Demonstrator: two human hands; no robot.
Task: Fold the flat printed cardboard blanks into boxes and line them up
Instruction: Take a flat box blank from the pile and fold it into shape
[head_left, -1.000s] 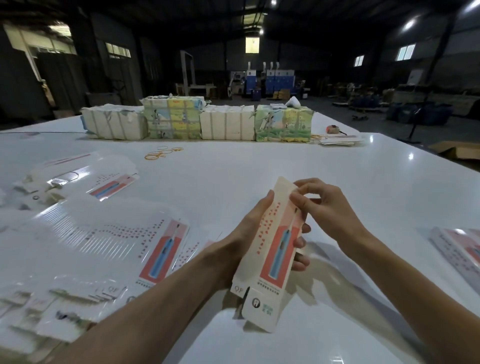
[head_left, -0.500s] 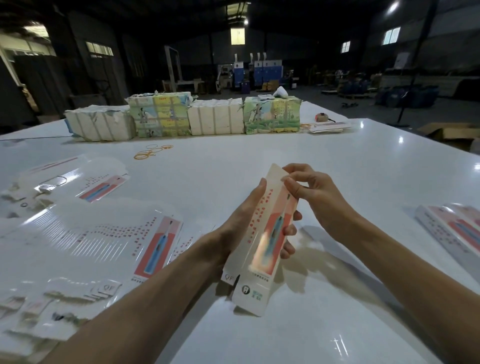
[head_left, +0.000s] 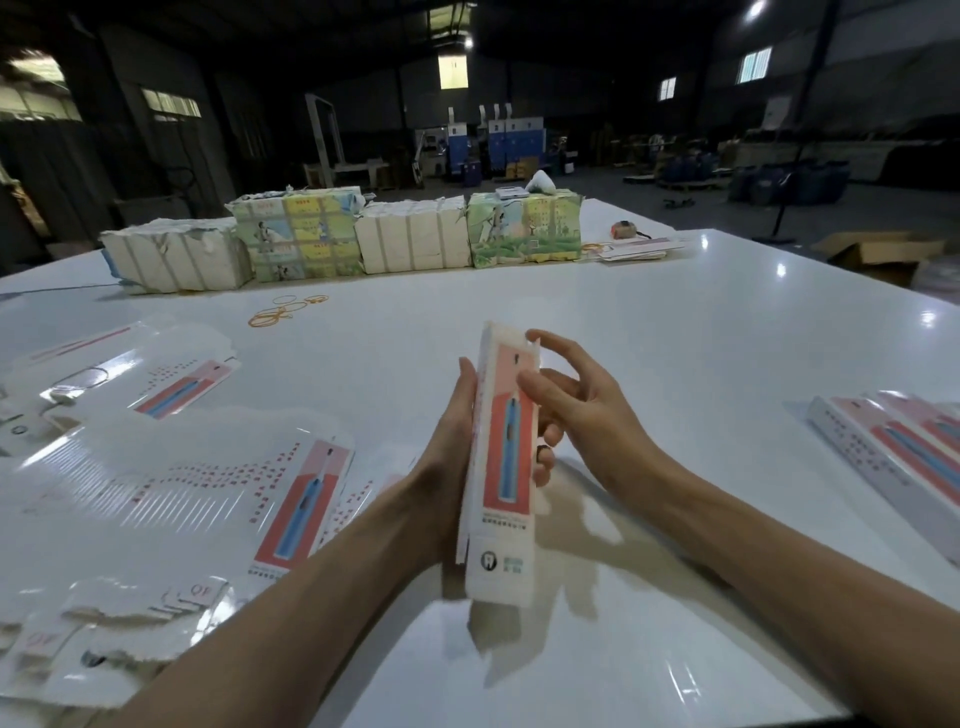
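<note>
A long white carton (head_left: 506, 457) printed with a red panel and a blue toothbrush stands nearly upright above the white table (head_left: 675, 332). My left hand (head_left: 449, 457) grips it from the left side, its fingertips showing past the carton's right edge. My right hand (head_left: 582, 410) hovers at the carton's upper right with fingers spread, thumb touching the red face. Flat printed blanks (head_left: 218, 488) lie fanned out at the left. Folded boxes (head_left: 904, 447) lie side by side at the right edge.
Several wrapped bundles (head_left: 343, 239) stand in a row at the table's far side. Yellow rubber bands (head_left: 283, 312) lie in front of them. A thin stack of blanks (head_left: 639, 250) and a small object sit at the far right. An open brown carton (head_left: 878, 254) rests beyond the table.
The carton has swung from a tilt to nearly upright and its top end looks closed. My right hand has let go of the top flap and spread its fingers.
</note>
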